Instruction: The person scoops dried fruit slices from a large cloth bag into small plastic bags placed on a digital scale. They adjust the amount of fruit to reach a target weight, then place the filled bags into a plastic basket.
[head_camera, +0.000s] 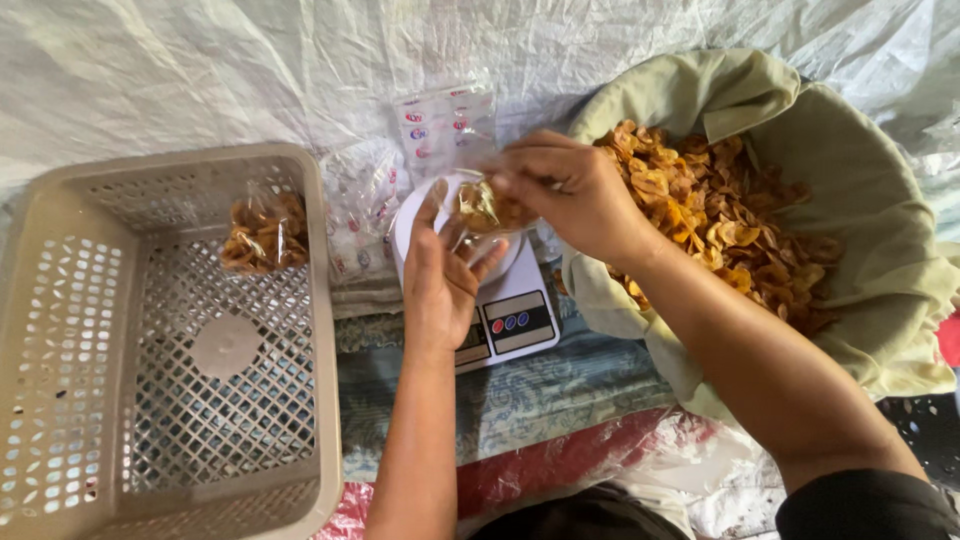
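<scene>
Below me, both hands work a small bag of chips over the scale.

Largest first, I see the cloth-lined basket (880, 200) of chips (720, 215) at right and the crate (60, 330) at left, a filled bag (265, 235) inside it. Between them sits the scale (515, 320), empty bags (445, 125) behind. My left hand (440, 280) cups the bag (485, 208) from below, fingers half-curled around it; my right hand (565, 190) pinches its top closed.
</scene>
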